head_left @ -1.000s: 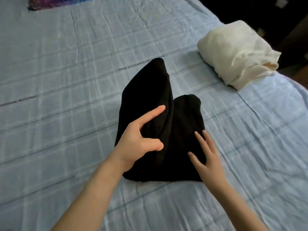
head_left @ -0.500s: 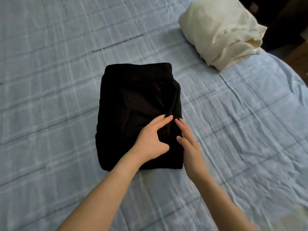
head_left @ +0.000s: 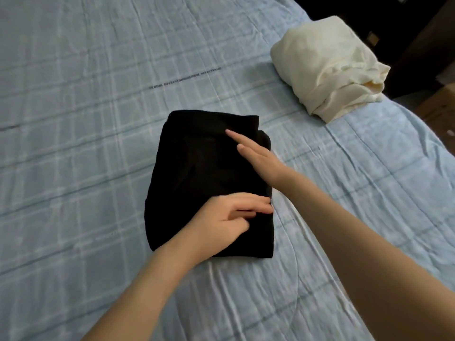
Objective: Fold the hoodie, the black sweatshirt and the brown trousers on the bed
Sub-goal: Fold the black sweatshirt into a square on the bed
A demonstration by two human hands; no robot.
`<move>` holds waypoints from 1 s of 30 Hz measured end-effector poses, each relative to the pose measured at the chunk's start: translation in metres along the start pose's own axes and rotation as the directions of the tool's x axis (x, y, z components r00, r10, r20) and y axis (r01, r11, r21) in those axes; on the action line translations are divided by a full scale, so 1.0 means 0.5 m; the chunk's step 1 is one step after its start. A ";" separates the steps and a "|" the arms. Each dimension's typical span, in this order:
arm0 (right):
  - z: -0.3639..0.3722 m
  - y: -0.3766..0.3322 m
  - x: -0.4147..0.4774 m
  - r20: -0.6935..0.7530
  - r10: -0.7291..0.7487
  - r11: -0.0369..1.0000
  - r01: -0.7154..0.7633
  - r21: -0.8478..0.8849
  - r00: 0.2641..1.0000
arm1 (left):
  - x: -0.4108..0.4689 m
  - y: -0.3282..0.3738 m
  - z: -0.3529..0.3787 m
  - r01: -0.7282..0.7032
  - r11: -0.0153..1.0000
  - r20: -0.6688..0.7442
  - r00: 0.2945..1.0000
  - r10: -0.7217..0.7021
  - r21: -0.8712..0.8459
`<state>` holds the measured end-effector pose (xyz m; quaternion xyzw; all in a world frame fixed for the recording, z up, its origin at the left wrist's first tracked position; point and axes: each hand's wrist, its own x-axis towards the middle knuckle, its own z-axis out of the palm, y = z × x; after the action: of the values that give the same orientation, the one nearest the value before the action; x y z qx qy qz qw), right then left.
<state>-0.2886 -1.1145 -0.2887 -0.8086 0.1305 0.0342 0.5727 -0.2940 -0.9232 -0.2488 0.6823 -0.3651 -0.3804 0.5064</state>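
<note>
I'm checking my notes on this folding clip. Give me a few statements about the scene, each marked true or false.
1. The sweatshirt lies folded on the bed. True.
2. The right hand grips the hoodie. False: it lies flat on the sweatshirt, fingers straight.
3. The left hand rests on the sweatshirt. True.
4. The hoodie lies on top of the sweatshirt. False: it sits apart, near the bed's far right edge.

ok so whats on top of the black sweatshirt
Only two hands lie on the folded black sweatshirt: right hand flat near its far right corner, left hand at its near right edge. Fabric beneath them, and blue checked bedsheet beneath it, is covered.
</note>
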 end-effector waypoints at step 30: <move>0.148 0.020 -0.171 -0.375 0.482 0.874 -0.463 0.147 0.792 | -0.089 -0.170 -0.159 0.384 0.894 -0.418 0.791 -0.447 -0.229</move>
<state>-0.3666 -1.0336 -0.3057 -0.7259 0.4433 0.0069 0.5258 -0.2335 -0.8321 -0.3089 0.7811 -0.0494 -0.3331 0.5259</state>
